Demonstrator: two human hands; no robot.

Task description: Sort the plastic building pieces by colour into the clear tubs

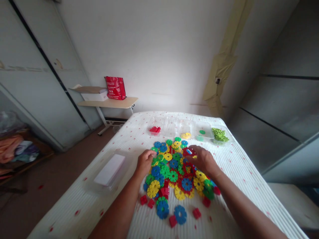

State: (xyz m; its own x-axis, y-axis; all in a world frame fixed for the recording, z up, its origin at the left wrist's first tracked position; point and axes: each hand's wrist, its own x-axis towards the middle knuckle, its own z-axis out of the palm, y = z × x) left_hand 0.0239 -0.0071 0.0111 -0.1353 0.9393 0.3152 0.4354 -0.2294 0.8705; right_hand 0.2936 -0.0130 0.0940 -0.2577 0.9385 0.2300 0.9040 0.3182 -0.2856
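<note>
A mixed heap of flat snowflake-shaped plastic discs in blue, green, yellow and red lies on the table between my hands. My left hand is at the heap's left edge, its fingers curled together; whether a piece is in them is hidden. Over the right side of the heap is my right hand, thumb and fingers apart, near red discs and a small blue-and-white piece. Several red blocks lie loose at the near edge, with a blue disc beside them.
Behind the heap stand clear plastic containers holding red pieces, yellow discs, green discs and light-green pieces. A clear tray with a white slab is at left. A side table carries a red bag.
</note>
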